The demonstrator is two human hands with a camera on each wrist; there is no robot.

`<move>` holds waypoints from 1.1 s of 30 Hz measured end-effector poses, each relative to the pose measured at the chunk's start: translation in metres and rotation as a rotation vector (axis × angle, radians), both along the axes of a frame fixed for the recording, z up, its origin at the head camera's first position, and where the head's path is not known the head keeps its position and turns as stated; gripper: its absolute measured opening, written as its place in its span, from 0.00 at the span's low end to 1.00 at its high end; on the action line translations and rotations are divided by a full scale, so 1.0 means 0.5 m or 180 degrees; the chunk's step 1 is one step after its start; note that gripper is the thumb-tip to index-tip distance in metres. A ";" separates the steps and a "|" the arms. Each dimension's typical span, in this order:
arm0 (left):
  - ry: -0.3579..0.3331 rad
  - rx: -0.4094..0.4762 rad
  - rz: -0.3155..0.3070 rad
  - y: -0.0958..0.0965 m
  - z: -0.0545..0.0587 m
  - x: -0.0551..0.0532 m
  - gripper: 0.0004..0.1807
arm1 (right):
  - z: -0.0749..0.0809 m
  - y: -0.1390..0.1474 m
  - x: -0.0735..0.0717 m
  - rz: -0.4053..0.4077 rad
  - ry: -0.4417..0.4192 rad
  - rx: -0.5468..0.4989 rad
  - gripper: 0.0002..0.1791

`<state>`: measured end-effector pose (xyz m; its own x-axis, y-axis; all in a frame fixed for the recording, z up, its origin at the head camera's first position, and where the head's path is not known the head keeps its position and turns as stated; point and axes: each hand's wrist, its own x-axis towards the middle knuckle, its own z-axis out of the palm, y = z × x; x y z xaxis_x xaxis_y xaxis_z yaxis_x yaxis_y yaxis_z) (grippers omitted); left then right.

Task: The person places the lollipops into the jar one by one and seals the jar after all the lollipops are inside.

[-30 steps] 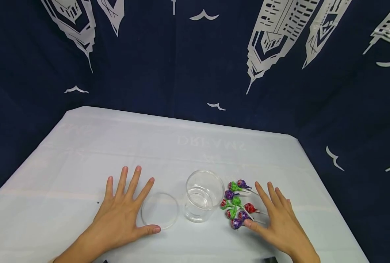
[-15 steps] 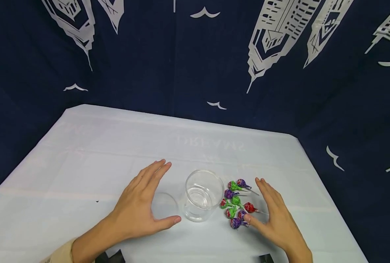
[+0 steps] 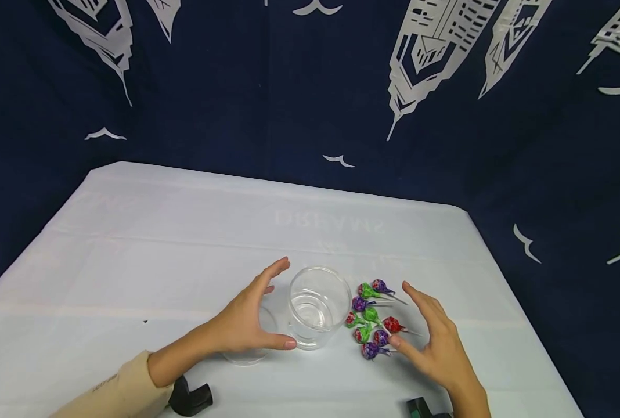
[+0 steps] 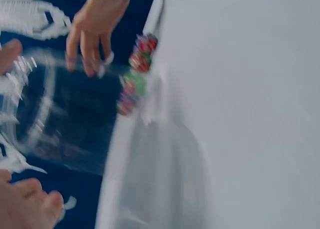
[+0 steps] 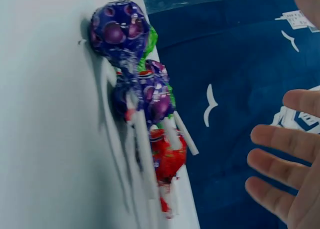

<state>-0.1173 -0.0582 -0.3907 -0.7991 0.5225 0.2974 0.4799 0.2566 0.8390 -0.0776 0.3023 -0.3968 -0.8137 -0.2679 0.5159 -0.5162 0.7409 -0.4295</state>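
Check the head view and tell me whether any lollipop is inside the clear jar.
No, the lollipops all lie on the white table beside the clear jar, and none shows through its walls.

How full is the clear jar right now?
Empty: nothing shows inside the see-through jar, and the lollipops lie outside, beside it.

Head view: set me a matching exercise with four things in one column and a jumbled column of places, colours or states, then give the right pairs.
Things
1. Clear cup
2. Clear disc
3. Lollipops
4. Backdrop cloth

Descriptions
A. Dark blue, patterned
B. Lying flat, partly hidden by the left hand
C. Wrapped in green, purple and red
D. Standing upright, mouth facing up

Right pairs: 1-D, 2-B, 3-C, 4-A
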 end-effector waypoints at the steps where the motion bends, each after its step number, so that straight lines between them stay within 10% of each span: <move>1: -0.0094 0.0105 -0.0117 0.000 -0.010 -0.008 0.65 | -0.002 0.000 -0.002 0.0048 0.0042 -0.0055 0.52; 6: -0.0367 0.0248 -0.0338 0.004 -0.051 -0.030 0.65 | -0.018 -0.005 -0.017 0.0304 0.0255 -0.0314 0.45; 15: -0.0461 -0.0201 -0.0117 0.017 -0.076 -0.022 0.67 | -0.047 -0.012 -0.036 0.0362 0.0377 -0.0628 0.37; 24: -0.0016 -0.0357 -0.0088 0.026 -0.092 -0.021 0.62 | -0.058 -0.007 -0.050 0.0277 0.0557 -0.0995 0.26; 33: 0.0169 -0.0395 -0.0081 0.024 -0.094 -0.021 0.60 | -0.039 -0.001 -0.064 -0.0027 0.0203 -0.0578 0.20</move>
